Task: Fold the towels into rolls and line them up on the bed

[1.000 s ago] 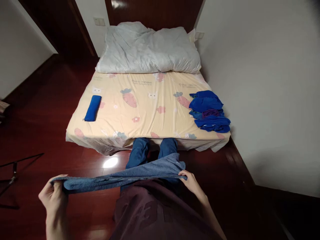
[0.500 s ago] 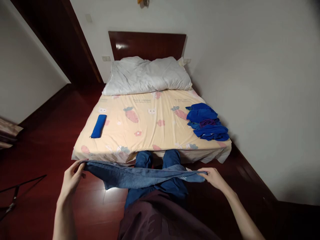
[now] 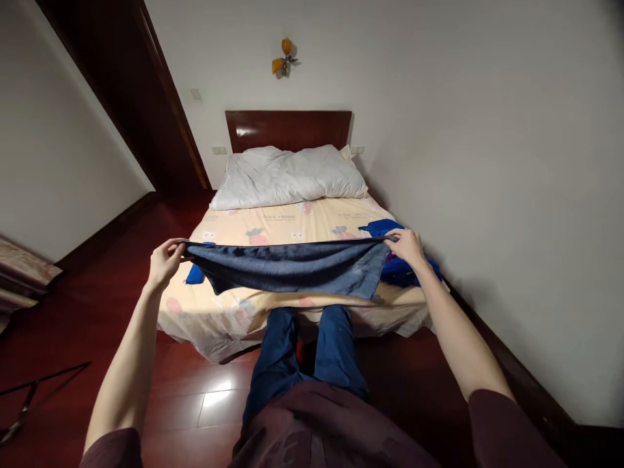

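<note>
A dark blue towel is stretched sideways in the air over the near part of the bed, its lower edge hanging loose. My left hand pinches its upper left corner, fingers closed. At the other end, my right hand grips the upper right corner. Behind the towel's left end, a folded bright blue cloth lies on the bed, partly hidden. A crumpled pile of blue cloths lies at the bed's right side, partly covered by the towel and my right hand.
The bed has a yellow patterned sheet. A white quilt lies by the dark wooden headboard. A wall runs along the right. Thin black bars stand low at left, near a curtain.
Both hands have risen and moved forward over the bed with the towel. It was a twisted, narrow strip and now hangs spread wider. My view has tilted up.
</note>
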The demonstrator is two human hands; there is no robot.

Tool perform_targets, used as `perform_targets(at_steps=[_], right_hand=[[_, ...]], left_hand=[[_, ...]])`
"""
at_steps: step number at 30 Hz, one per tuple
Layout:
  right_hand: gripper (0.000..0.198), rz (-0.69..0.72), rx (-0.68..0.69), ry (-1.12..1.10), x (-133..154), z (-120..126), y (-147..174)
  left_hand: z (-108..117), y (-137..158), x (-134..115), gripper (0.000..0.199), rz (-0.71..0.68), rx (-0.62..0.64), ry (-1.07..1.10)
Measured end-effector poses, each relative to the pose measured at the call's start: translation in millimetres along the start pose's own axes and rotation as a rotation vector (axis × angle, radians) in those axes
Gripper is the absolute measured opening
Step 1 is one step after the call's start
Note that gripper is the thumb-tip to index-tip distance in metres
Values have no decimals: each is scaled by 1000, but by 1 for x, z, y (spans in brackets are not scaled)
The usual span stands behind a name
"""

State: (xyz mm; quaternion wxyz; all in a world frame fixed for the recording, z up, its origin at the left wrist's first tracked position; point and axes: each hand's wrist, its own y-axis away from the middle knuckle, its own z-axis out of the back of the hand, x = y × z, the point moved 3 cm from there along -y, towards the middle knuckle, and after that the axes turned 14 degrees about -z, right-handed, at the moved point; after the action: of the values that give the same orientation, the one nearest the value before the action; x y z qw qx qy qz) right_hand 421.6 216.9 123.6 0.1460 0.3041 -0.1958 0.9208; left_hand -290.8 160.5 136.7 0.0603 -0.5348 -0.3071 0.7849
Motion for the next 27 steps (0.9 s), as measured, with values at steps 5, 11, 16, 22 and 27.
perform_targets(at_steps=[5,11,16,22,27], right_hand=[[29,-11,177,-192,-5,-8,4],[53,-111,610,-327,-55,-9,52],[65,-296,704,-407,-79,8,70],[62,-274,643,-457,-65,-4,42],[54,-295,587,-469,-44,-47,-1]], left_hand=[[17,12,1,51,-50,-60,-15],[55,61,11,69,136,161,-106],[78,80,10,69,204,320,-222],[58,56,27,59,175,287,-214],[14,14,61,50,216,126,-61]])
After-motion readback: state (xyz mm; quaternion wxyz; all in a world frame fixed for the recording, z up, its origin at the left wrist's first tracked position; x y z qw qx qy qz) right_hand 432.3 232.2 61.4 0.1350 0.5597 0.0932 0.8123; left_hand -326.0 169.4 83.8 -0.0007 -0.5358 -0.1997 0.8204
